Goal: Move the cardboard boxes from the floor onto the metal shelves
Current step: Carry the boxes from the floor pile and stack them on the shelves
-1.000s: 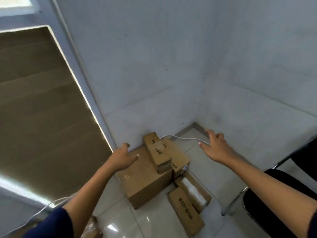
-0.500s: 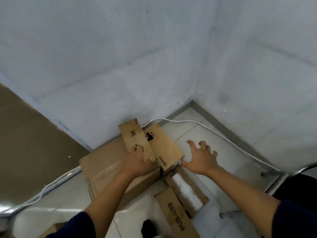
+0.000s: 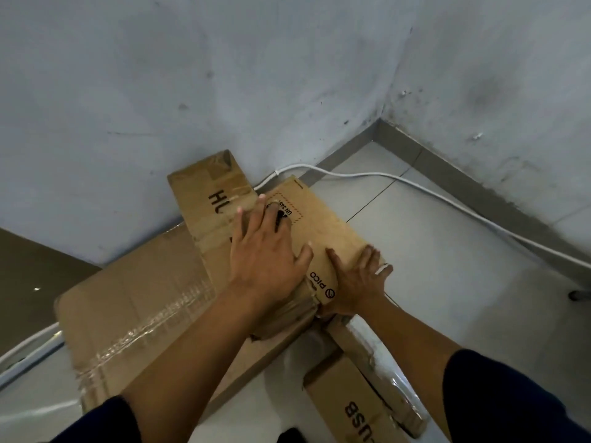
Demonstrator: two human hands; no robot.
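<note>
Several cardboard boxes lie on the floor in a wall corner. A narrow box marked "HU" [image 3: 204, 187] lies on a large taped box [image 3: 134, 302]. Beside it lies a box printed "pico" [image 3: 323, 225]. My left hand [image 3: 265, 251] rests flat with spread fingers across the tops of these two boxes. My right hand [image 3: 358, 276] holds the pico box's near right corner, thumb on top and fingers bent over the side edge. Closer to me lie a box with a shiny plastic strip [image 3: 377, 353] and one marked "USB" [image 3: 345, 401]. No metal shelves are in view.
A white cable [image 3: 415, 187] runs along the grey skirting at the foot of the pale walls. Another cable [image 3: 25, 350] lies on the floor at the left, below a brown panel [image 3: 25, 266]. A dark furniture foot [image 3: 579, 295] stands at the right edge.
The view has dropped closer to the boxes. My left hand slid forward across the two top boxes. My right hand came from the air onto the pico box's near corner.
</note>
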